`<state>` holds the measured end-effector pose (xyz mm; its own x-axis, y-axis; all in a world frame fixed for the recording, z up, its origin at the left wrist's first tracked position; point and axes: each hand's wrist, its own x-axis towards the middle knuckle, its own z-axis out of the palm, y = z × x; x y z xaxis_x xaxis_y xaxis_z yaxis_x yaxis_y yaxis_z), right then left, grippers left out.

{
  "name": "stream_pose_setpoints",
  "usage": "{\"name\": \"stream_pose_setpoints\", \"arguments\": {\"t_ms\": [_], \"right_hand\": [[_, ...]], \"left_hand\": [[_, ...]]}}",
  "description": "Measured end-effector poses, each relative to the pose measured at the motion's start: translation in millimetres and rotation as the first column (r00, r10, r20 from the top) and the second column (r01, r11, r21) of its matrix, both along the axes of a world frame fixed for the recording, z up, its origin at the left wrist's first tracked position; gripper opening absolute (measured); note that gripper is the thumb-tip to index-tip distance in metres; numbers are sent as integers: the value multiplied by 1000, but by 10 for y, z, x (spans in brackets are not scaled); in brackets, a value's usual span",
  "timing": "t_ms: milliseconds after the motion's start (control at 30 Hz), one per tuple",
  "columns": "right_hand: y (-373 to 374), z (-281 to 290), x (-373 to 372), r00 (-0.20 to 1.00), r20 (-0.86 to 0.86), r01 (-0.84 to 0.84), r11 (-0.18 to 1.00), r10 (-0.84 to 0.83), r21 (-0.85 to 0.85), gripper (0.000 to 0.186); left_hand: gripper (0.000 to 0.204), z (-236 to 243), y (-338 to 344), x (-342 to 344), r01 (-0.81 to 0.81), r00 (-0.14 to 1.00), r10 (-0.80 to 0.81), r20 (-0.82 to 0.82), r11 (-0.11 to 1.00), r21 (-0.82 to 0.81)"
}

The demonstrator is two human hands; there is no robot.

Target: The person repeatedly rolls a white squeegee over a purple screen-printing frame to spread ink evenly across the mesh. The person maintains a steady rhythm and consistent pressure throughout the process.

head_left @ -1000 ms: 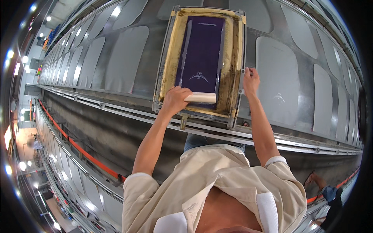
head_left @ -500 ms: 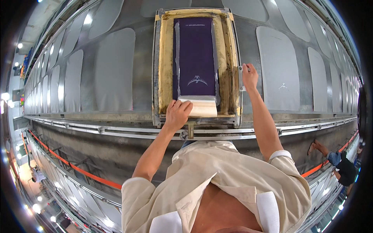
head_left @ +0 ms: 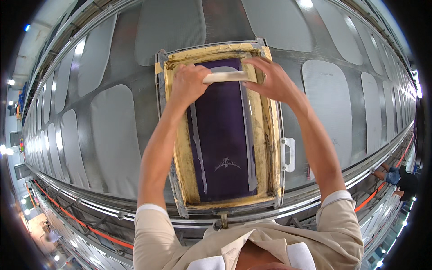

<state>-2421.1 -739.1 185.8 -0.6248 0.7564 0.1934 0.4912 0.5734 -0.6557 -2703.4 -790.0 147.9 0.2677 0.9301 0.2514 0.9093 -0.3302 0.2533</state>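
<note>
A screen printing frame (head_left: 276, 121) with yellowish borders lies before me, its dark purple screen (head_left: 218, 126) bearing a pale arched design and grey streaks down both sides. My left hand (head_left: 189, 85) is closed on the left end of a pale wooden-looking squeegee (head_left: 222, 77) near the frame's far end, over a small greyish patch on the screen. My right hand (head_left: 270, 81) is at that squeegee's right end, fingers and thumb apart above and below it. A white handle (head_left: 289, 154) is fixed to the frame's right side, below my right hand.
Rows of grey pieces (head_left: 112, 135) lie on a long metal table (head_left: 148, 108) either side of the frame. Metal rails (head_left: 126, 211) and an orange rail (head_left: 103, 234) run along the near side. Another person in dark top and blue shorts (head_left: 405, 182) is at the far right.
My left hand has carried the squeegee from the screen's near end to its far end. My right hand has left the side handle and moved up to the squeegee.
</note>
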Motion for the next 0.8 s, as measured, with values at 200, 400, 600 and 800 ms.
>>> {"name": "stream_pose_setpoints", "arguments": {"t_ms": [200,400,600,800], "right_hand": [[876,16,-737,883,456,-53,990,107,-130,41],[1025,-264,-819,876,478,13,987,67,-163,35],[397,-283,-600,877,472,-14,988,88,-157,31],[-1171,-425,-270,876,456,-120,986,158,-112,24]], "left_hand": [[27,231,680,-136,-90,996,88,-19,966,-242],[37,169,799,-130,-133,987,159,33,906,-402],[34,106,172,51,-119,989,141,35,924,-363],[23,127,-1499,367,-80,995,96,38,946,-314]]}}
